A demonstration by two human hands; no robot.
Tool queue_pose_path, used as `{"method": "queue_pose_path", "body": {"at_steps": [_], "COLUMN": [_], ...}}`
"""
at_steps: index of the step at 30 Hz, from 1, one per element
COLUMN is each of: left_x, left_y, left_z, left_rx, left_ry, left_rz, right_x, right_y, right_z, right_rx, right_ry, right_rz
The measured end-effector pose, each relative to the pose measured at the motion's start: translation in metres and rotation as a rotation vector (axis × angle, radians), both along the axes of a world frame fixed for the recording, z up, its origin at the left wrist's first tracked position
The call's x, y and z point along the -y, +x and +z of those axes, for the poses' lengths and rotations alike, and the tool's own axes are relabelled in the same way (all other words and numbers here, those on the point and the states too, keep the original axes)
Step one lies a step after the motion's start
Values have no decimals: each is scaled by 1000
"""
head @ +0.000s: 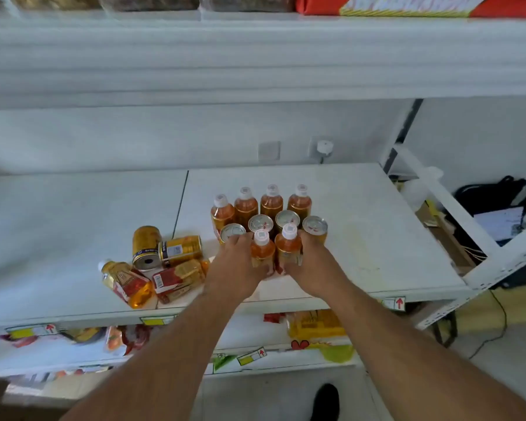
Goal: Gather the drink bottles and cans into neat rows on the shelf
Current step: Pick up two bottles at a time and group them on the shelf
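Even, diffuse daylight; no hard glare. Soft, faint shadows lie on the shelf [362, 238] beneath the hands [234, 268] and around the bottles [263, 250] they grip. Wide-angle distortion bows the upper shelf edge [255, 56]; far from the grip, edges blur, and the whole frame is slightly soft.

A white wall [134, 138] runs behind white metal shelving, with a switch plate [269, 150] and a plugged socket [324, 148] at its far middle. An upper shelf [255, 56] spans overhead. At right, a slanted white frame [456, 214] crosses pale floor [498, 366] with a black cable [502, 320].
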State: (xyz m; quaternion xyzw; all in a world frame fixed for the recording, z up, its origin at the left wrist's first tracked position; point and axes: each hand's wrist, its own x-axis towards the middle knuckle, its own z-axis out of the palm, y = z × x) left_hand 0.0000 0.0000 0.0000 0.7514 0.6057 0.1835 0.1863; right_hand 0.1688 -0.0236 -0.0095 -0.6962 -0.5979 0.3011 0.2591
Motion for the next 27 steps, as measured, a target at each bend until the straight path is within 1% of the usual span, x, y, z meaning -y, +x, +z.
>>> {"method": "queue_pose_path", "body": {"at_steps": [3,4,9,12,17,22,27], "left_x": [-7,-7,-10,-10,-13,-14,-15], "left_y": [5,5,9,11,14,13,14], "left_z": [-3,-3,-8,-9,-9,-11,-9], "left_rx": [-22,-28,-2,7,27,22,51], "left_ry": [-9,-38,-83,-114,-109,-81,-103], "left_rz": [2,12,32,50,77,68,43], "right_x": [-7,-7,-6,-8,-12,-15,-15], "right_y": [-1,-1,0,-1,0,2,3], "right_z": [6,9,16,16,16,14,13], "right_rx": [-67,-71,-92,-104,-80,-48,-40], "right_ry": [-3,-29,-34,-56,-102,-118,-120], "right_rz": [-6,-18,-6,-40,-95,-94,-88]}}
